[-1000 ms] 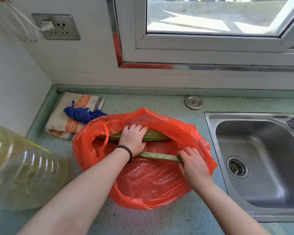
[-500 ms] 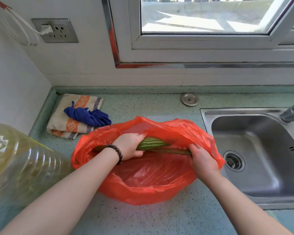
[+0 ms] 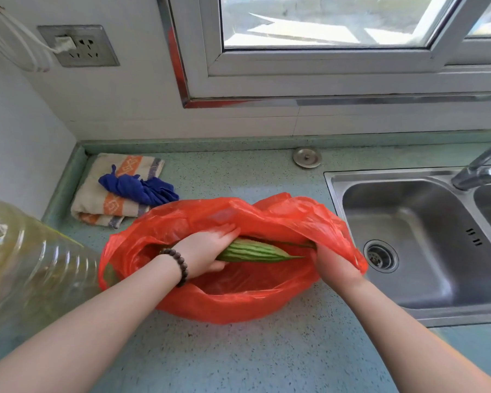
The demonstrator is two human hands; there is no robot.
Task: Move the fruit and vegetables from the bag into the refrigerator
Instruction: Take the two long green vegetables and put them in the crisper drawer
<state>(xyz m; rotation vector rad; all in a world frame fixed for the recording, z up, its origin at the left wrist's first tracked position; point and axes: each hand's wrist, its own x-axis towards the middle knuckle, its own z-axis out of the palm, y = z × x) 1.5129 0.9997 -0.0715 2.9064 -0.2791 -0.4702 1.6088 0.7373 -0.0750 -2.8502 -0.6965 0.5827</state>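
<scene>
Gourd point(image 3: 255, 252), green and ridged, lies across the mouth of the red bag point(image 3: 233, 302) on the tabletop point(image 3: 238, 358), its pointed tip toward the right hand. The left hand point(image 3: 207, 252) has its grip wrapped round the gourd's thick end, fingers curled over the top and thumb under, a bead bracelet point(image 3: 179, 266) on the wrist behind the grip. The right hand point(image 3: 332, 263) is at the bag's edge just beyond the gourd's tip; its grip is closed on the red plastic, and the fingers are hidden in the folds. A thin green stalk point(image 3: 295, 244) runs from behind the gourd to this grip; whether the fingers also hold it cannot be told. The bag is open and slumped, its rim bunched up behind both grips.

Far side of the left grip, a folded towel point(image 3: 105, 202) lies on the tabletop with a blue cloth point(image 3: 139, 188) on it. Outside the left forearm stands a big clear bottle point(image 3: 26, 259) of yellowish liquid. Beyond the right grip is a steel sink point(image 3: 425, 236) with a drain point(image 3: 380, 256) and a tap point(image 3: 476, 171). A round metal cap point(image 3: 306, 157) sits on the tabletop behind the bag. On the wall are a socket point(image 3: 78, 46) with a white plug in it, and a window point(image 3: 323, 46).
</scene>
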